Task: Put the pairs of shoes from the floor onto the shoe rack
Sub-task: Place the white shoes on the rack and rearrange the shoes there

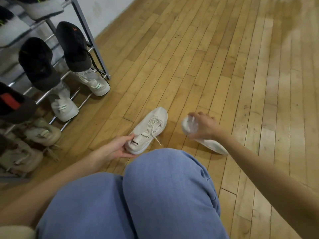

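Observation:
Two white sneakers lie on the wooden floor in front of my knees. My left hand (120,147) grips the heel of the laced white sneaker (150,128), whose toe points away from me. To its right, my right hand (203,125) closes over the other white sneaker (212,145), which is blurred and partly hidden under my wrist. The shoe rack (89,33) stands at the left, its metal shelves holding black shoes, white sneakers with green stripes and beige sneakers.
My knees in blue trousers (155,195) fill the lower middle. Black shoes (72,47) sit on an upper shelf, white striped sneakers (63,107) below, beige sneakers (41,131) lowest. Bare wooden floor (224,57) stretches right; a pale wall is behind the rack.

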The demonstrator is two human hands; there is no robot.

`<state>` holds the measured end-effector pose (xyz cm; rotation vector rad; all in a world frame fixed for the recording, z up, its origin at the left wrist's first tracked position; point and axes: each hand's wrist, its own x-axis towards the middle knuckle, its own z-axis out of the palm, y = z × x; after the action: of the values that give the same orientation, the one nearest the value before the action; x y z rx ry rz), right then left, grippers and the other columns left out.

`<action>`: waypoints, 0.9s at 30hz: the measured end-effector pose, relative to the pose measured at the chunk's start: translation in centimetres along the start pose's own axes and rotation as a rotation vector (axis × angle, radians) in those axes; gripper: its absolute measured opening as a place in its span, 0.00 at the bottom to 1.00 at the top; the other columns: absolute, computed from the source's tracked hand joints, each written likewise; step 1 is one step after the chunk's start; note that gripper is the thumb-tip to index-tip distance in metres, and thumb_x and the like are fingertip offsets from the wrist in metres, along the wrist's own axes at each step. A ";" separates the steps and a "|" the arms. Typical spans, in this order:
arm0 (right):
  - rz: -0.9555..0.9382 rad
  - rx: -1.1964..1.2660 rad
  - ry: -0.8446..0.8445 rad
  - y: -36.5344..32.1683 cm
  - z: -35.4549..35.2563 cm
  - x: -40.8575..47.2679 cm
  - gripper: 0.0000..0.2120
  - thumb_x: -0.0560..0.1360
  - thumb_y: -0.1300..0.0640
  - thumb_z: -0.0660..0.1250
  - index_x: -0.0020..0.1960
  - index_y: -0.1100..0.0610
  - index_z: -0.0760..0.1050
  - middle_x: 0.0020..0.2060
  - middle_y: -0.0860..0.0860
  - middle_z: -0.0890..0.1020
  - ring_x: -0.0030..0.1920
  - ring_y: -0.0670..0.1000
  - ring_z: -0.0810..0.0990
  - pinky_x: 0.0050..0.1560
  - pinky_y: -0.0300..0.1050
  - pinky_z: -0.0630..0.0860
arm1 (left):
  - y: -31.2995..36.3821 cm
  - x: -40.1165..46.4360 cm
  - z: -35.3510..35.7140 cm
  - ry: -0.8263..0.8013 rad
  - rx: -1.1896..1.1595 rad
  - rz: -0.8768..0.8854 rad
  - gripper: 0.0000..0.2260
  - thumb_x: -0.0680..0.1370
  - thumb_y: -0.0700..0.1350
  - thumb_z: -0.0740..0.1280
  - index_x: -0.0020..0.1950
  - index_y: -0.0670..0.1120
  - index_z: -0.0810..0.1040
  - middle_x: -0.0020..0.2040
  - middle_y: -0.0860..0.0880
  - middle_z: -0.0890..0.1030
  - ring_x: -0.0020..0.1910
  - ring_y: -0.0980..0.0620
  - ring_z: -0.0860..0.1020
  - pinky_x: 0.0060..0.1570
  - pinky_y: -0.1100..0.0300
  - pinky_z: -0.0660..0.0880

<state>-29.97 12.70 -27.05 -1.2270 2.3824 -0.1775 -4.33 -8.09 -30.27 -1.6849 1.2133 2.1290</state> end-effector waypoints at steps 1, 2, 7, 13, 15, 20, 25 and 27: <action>-0.039 0.137 0.051 -1.4 -1.3 0.5 0.44 0.60 0.38 0.71 0.73 0.49 0.62 0.60 0.51 0.74 0.59 0.55 0.73 0.62 0.54 0.70 | -0.2 0.0 -0.1 -0.002 0.024 -0.026 0.17 0.78 0.47 0.66 0.64 0.40 0.74 0.61 0.41 0.77 0.53 0.43 0.78 0.45 0.47 0.78; -0.100 0.271 0.096 -2.9 -2.5 0.9 0.45 0.59 0.39 0.70 0.73 0.50 0.63 0.58 0.50 0.75 0.57 0.52 0.74 0.58 0.49 0.73 | -0.3 -0.2 -0.2 -0.010 0.047 -0.048 0.18 0.78 0.46 0.66 0.65 0.39 0.73 0.61 0.40 0.77 0.52 0.43 0.79 0.46 0.47 0.77; -0.238 0.993 0.120 -8.4 -6.1 2.9 0.33 0.64 0.50 0.69 0.69 0.53 0.71 0.54 0.47 0.80 0.54 0.47 0.79 0.51 0.40 0.77 | -0.4 -1.5 -1.8 -0.010 0.186 -0.048 0.13 0.77 0.46 0.64 0.57 0.40 0.78 0.58 0.43 0.79 0.48 0.48 0.81 0.52 0.54 0.74; -0.088 1.917 -0.128 -14.0 -4.6 4.5 0.24 0.66 0.58 0.56 0.60 0.62 0.72 0.53 0.63 0.76 0.54 0.62 0.74 0.56 0.58 0.72 | -0.1 -4.0 -4.5 -0.047 -0.071 0.053 0.20 0.78 0.57 0.61 0.56 0.41 0.75 0.50 0.40 0.78 0.46 0.43 0.77 0.47 0.51 0.74; -0.017 1.979 -0.131 -15.8 -3.5 4.7 0.23 0.66 0.59 0.55 0.59 0.62 0.73 0.56 0.65 0.75 0.55 0.62 0.74 0.59 0.59 0.70 | -0.4 -5.2 -5.1 -0.114 -0.118 0.080 0.22 0.77 0.58 0.61 0.58 0.41 0.75 0.52 0.39 0.78 0.52 0.41 0.76 0.53 0.48 0.73; 0.195 1.911 -0.198 -19.0 -0.9 5.3 0.16 0.68 0.59 0.56 0.53 0.63 0.74 0.53 0.60 0.76 0.54 0.59 0.75 0.64 0.56 0.71 | -2.9 -7.1 -8.4 -0.120 -0.174 0.124 0.15 0.73 0.55 0.66 0.54 0.47 0.79 0.49 0.47 0.81 0.44 0.51 0.79 0.43 0.59 0.77; 0.238 1.534 -0.200 -20.3 1.2 5.2 0.06 0.76 0.61 0.57 0.41 0.59 0.70 0.36 0.53 0.72 0.39 0.52 0.73 0.46 0.47 0.74 | -4.6 -7.3 -11.5 -0.086 -0.341 0.181 0.10 0.74 0.53 0.65 0.53 0.53 0.79 0.43 0.55 0.84 0.36 0.58 0.80 0.39 0.63 0.70; 0.258 1.325 -0.125 -20.4 2.8 4.8 0.06 0.77 0.60 0.59 0.42 0.57 0.72 0.37 0.51 0.72 0.43 0.53 0.74 0.48 0.46 0.75 | -5.3 -7.3 -12.4 -0.065 -0.364 0.193 0.09 0.77 0.52 0.63 0.54 0.53 0.79 0.41 0.56 0.85 0.33 0.60 0.79 0.35 0.66 0.70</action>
<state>-16.02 -3.05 -24.81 -0.2623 1.6246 -1.2710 10.43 -10.48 -26.82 -1.6695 1.0568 2.6334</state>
